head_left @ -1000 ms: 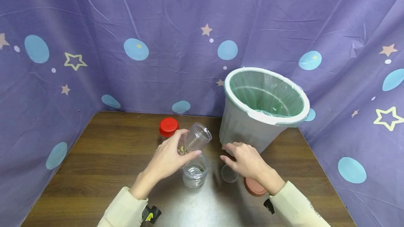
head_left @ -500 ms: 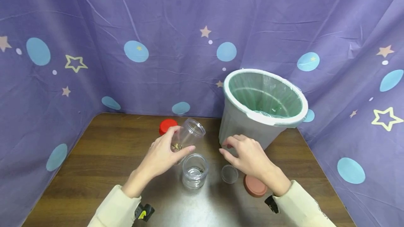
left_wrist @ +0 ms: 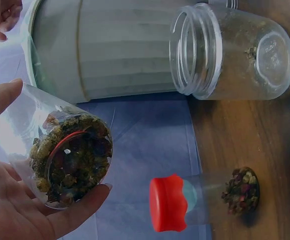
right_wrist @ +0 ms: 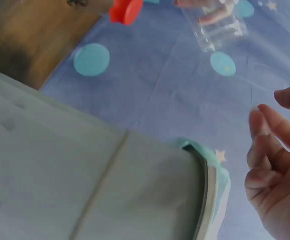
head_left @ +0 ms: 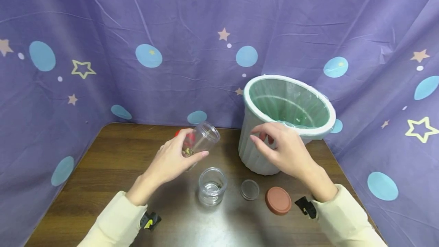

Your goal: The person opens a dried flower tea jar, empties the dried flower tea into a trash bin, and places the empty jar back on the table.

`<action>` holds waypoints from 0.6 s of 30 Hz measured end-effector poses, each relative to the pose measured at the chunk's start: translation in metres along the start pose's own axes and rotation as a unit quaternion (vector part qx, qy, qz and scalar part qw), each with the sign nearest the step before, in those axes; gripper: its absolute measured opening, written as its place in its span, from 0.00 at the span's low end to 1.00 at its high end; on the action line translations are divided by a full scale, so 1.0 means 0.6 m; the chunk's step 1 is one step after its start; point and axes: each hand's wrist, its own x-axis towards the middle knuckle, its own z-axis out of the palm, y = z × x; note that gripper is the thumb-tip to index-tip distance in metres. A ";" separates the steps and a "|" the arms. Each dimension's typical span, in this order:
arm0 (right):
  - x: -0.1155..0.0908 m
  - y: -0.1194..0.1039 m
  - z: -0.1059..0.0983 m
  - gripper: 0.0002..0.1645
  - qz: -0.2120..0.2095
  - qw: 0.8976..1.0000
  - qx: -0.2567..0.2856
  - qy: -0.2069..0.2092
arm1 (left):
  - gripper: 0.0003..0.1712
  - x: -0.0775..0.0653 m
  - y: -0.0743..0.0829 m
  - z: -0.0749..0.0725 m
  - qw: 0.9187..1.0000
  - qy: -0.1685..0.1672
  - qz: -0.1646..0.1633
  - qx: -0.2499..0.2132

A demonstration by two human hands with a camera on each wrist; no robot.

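My left hand [head_left: 168, 163] grips a clear jar [left_wrist: 25, 117] around its side. Tilted, the jar points its open mouth up and to the right, and dried flowers and herbs [left_wrist: 70, 160] lie in its bottom. Below it on the table stands an open clear jar [head_left: 212, 193] with a few dark bits inside. My right hand [head_left: 286, 149] is raised in front of the bin, fingers loosely bent, thumb and forefinger apart, nothing visible between them. On the table below that hand lie a clear round disc [head_left: 249, 190] and a reddish-brown lid [head_left: 278, 200].
A pale grey bin [head_left: 255, 148] with a clear liner stands at the back right. Behind my left hand is a jar with a red lid [left_wrist: 168, 204], holding dried flowers. A purple patterned curtain [head_left: 192, 29] surrounds the wooden table [head_left: 113, 159].
My left hand has drawn the tilted jar left, away from above the open jar. My right hand has risen up and right from near the clear disc to before the bin.
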 end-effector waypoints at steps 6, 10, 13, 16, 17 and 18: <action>0.016 0.018 -0.014 0.03 0.018 0.999 -0.017 0.034 | 0.42 0.013 0.005 -0.010 1.000 -0.003 0.009 0.006; 0.027 0.033 -0.024 0.03 0.031 0.996 -0.038 0.070 | 0.42 0.019 0.009 -0.018 1.000 -0.004 0.007 0.009; 0.034 0.047 -0.035 0.04 0.049 0.993 -0.056 0.093 | 0.42 0.022 0.012 -0.022 1.000 -0.007 0.005 0.011; 0.038 0.065 -0.049 0.03 0.074 0.989 -0.071 0.106 | 0.43 0.026 0.015 -0.026 1.000 -0.009 0.006 0.013; 0.039 0.071 -0.054 0.03 0.083 0.988 -0.078 0.108 | 0.43 0.028 0.015 -0.028 1.000 -0.009 0.007 0.013; 0.039 0.077 -0.058 0.03 0.092 0.986 -0.084 0.109 | 0.43 0.029 0.016 -0.030 1.000 -0.009 0.007 0.014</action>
